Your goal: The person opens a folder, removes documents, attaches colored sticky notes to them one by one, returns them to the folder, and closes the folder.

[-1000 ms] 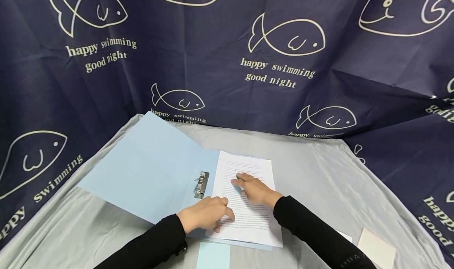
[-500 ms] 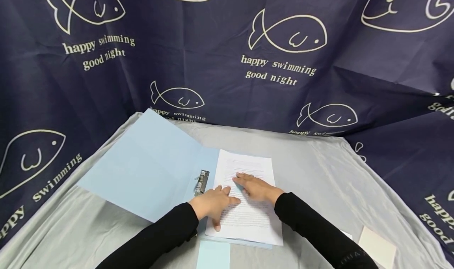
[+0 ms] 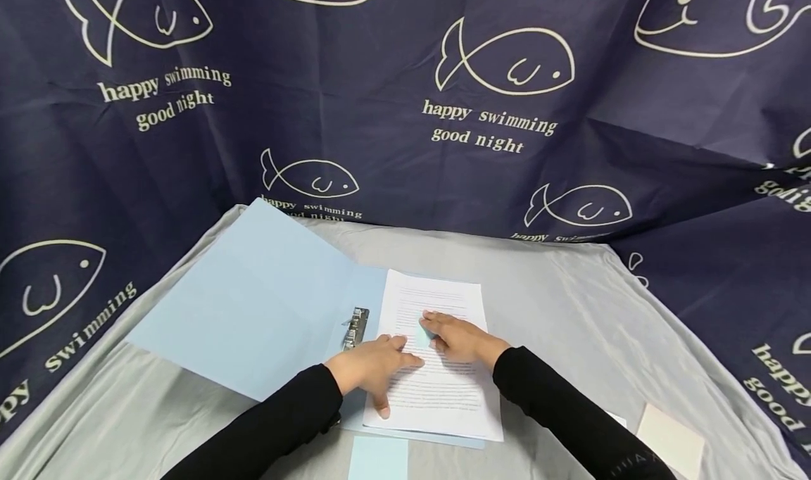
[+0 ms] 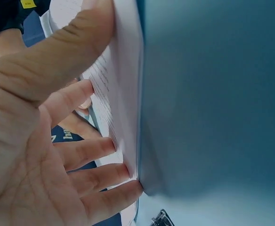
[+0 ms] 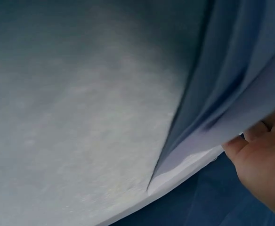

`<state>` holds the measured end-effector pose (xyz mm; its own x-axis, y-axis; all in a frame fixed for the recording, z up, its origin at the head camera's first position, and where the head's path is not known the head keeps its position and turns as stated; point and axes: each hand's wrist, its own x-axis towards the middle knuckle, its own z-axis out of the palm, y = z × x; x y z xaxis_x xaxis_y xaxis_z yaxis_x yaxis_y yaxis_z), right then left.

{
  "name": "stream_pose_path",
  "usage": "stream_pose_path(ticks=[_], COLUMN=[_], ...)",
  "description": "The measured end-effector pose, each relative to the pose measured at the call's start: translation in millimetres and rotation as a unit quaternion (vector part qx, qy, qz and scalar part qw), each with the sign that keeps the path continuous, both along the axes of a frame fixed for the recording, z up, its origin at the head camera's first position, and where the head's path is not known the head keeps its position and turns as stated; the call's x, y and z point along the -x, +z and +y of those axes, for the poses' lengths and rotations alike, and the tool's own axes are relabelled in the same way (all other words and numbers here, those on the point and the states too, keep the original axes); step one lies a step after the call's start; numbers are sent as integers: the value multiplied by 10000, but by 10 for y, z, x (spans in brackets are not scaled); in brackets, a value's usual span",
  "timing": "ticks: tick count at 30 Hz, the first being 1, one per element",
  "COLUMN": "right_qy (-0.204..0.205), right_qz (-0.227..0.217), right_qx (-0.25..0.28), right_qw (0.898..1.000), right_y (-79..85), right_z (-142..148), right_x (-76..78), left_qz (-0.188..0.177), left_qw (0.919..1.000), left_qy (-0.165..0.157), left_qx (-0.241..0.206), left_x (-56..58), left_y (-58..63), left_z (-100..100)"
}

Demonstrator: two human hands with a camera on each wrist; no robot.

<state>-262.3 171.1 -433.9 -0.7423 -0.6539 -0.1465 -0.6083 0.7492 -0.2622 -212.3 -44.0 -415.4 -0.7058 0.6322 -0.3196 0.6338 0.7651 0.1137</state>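
Note:
A stack of printed paper sheets (image 3: pixel 437 406) lies on the right side of an open light blue ring folder (image 3: pixel 253 304). My left hand (image 3: pixel 374 367) rests on the left part of the sheets, fingers spread; in the left wrist view its fingertips and thumb (image 4: pixel 57 52) press along the paper's surface. Higher up, my right hand (image 3: pixel 459 336) lies with extended fingers over a small pale blue sticky note (image 3: pixel 423 337) on the top sheet, partly hiding it. At the edge of the right wrist view, the right hand (image 5: pixel 264 165) touches the paper from above.
Left of the sheets is the folder's metal clip (image 3: pixel 356 329). A pale blue pad (image 3: pixel 379 459) lies at the front, a cream pad (image 3: pixel 671 438) at front right beside a white scrap mostly behind the right sleeve. Grey cloth (image 3: pixel 551 311) covers the table; a dark blue curtain hangs behind.
My left hand has moved up and right over the sheets, its fingers spreading. The right hand has shifted slightly right and down, showing more of the sticky note.

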Motion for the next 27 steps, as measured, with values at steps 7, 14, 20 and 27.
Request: stream_pose_path(ticks=[7,14,20,27], right_qy=[-412,-647,-700,-856], right_qz=[-172,-70,-98,-78], right_qx=[211,169,130,-134], right_qw=[9988,9977,9974,9962], right_y=[18,38,31,66], right_z=[148,324,355,239], right_x=[-21,-29,-44,-58], left_qz=[54,-12,30,12], left_qw=[10000,9998,9998,9999], left_qy=[1,72,59,47], left_qx=[-65,-208,-183,-152], left_x=[-13,-14,-3,-4], left_y=[10,14,16,11], left_z=[-15,-21,-18,-16])
